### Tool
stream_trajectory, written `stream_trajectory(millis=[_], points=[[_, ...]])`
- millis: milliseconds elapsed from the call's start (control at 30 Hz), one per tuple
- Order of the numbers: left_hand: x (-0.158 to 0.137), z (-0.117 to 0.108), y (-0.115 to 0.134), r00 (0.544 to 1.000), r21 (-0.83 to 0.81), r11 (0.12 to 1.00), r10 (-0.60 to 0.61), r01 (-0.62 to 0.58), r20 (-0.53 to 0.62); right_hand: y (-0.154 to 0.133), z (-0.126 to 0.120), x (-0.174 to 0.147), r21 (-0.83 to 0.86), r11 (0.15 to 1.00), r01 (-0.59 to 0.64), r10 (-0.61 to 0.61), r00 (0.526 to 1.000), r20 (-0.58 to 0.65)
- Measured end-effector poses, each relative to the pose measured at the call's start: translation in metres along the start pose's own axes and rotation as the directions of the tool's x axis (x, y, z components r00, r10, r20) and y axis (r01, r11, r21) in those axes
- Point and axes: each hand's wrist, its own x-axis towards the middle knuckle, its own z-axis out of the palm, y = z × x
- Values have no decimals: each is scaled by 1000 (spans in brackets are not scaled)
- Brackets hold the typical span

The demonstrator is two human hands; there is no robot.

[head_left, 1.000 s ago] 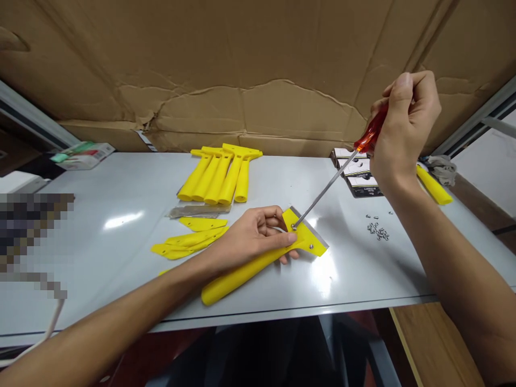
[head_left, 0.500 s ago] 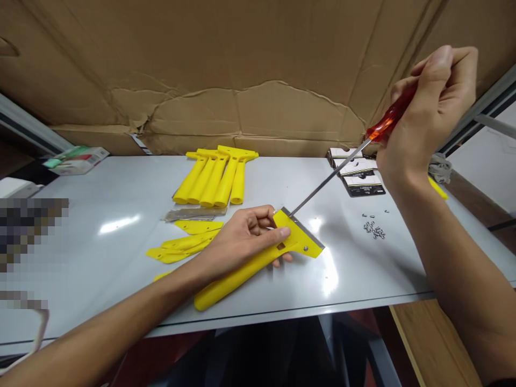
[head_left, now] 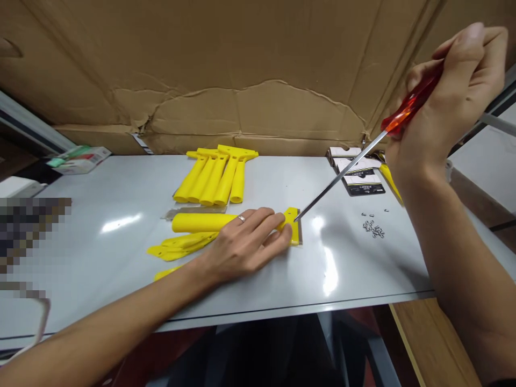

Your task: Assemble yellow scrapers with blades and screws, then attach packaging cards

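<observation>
My left hand (head_left: 256,239) is closed around the neck of a yellow scraper (head_left: 203,222), which lies nearly level on the table with its metal blade edge facing right. The fingers hide part of its head. Up at the right, my right hand (head_left: 447,102) grips the red handle of a screwdriver (head_left: 342,172). The long shaft slants down to the left, and its tip meets the scraper's head near the blade. Yellow flat plates (head_left: 181,247) lie just below the scraper's handle. A small pile of screws (head_left: 374,229) is to the right.
Several yellow scraper handles (head_left: 217,174) stand in a row at the back. Thin metal blades (head_left: 197,210) lie before them. Black-and-white packets (head_left: 365,183) sit at the back right, and a small box (head_left: 80,159) at the back left. Cardboard (head_left: 242,70) walls the rear.
The scraper has turned from slanting to nearly level, lying farther back on the table. My left hand has rolled over it. My right hand has moved up and right with the screwdriver.
</observation>
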Motion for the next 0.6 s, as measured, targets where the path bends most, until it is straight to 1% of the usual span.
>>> stream_trajectory(millis=[33,100,167,233,333,400,433,467,500,533,567,600], points=[[-1,3,-7,999,-52,998,-24,26,42,-6,5,-5,38,999,18,-17,999,-27],[-5,6,-19,996,-152,987,-50,60,71,-18,13,-14,116,992,55,-51,998,-37],[-11,6,-23,997,-242,968,-55,66,54,-29,18,-21,164,984,64,-65,998,0],[-18,6,-18,998,-299,952,-61,63,13,-37,20,-25,161,984,81,-80,997,-11],[-27,5,-3,994,-277,958,-94,73,-64,-42,21,-28,101,991,91,-89,996,-28],[-30,6,1,991,-229,972,-75,49,-107,-43,21,-27,108,989,102,-99,995,-35],[-29,6,1,991,-197,980,-31,5,-129,-42,21,-27,115,987,112,-108,993,-38],[-27,6,-1,987,-152,986,45,-69,-155,-41,21,-26,119,986,121,-117,992,-42],[-24,5,-5,972,-88,982,146,-165,-185,-39,21,-25,118,985,126,-121,992,-47],[-19,4,-8,937,6,962,266,-272,-226,-37,21,-24,121,985,123,-118,992,-44],[-14,1,-11,880,132,916,401,-379,-255,-35,20,-22,134,983,122,-117,992,-45],[-8,-2,-12,812,268,848,520,-456,-264,-33,20,-21,157,980,122,-117,992,-45]])
